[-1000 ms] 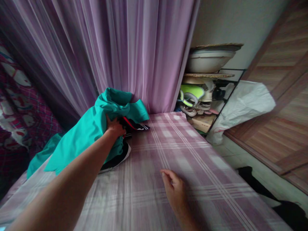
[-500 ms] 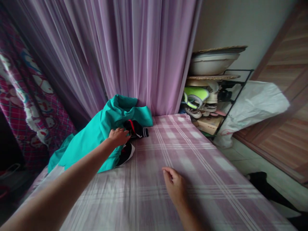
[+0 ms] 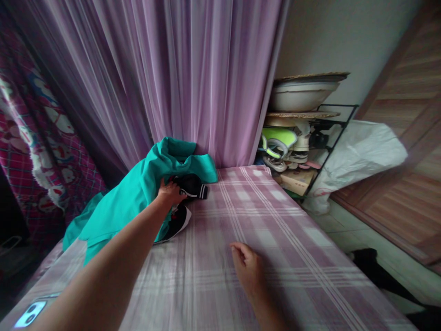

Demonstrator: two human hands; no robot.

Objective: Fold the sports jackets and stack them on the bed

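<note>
My left hand (image 3: 171, 193) reaches forward to a bunched black cloth item (image 3: 193, 184) with white stripes at its end. The fingers close on the near side of that item; their tips are partly hidden. Beside it a teal garment (image 3: 127, 202) lies heaped against the curtain. Just below the hand rests a black piece with a curved white edge (image 3: 179, 225), partly under the teal cloth; its kind is unclear. My right hand (image 3: 247, 262) is on or just above the checked bedcover (image 3: 213, 285), fingers curled, with nothing visible in them.
Purple curtains (image 3: 220, 92) hang behind the cloth. A phone (image 3: 31, 314) lies at the lower left by my forearm. Past the right edge stand a shoe rack (image 3: 332, 149) with basins and shoes, a white plastic bag (image 3: 365, 151) and a wooden door (image 3: 396, 151).
My left hand has shifted slightly left and closed on the black item. That item has turned, and its red part no longer shows. The phone has come into view. My right hand stays put.
</note>
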